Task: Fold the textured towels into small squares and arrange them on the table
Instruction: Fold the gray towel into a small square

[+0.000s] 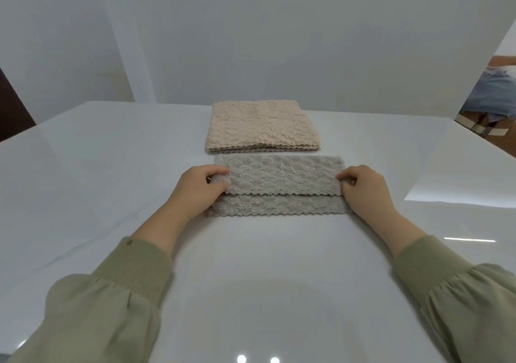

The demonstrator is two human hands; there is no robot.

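L hand [200,188], R hand [366,189] pinch grey towel [282,179] end edges.

Both arms are stretched forward and angled inward toward each other. The forearms are bared between the wrists and the ribbed cuffs of the left sleeve [117,293] and the right sleeve [452,284]. The left hand [199,188] is held palm down, and the left end of the grey towel [279,178] is pinched between its thumb and curled fingers. The right hand [365,189] is posed as its mirror, and the right end is pinched likewise. Both wrists are kept low.
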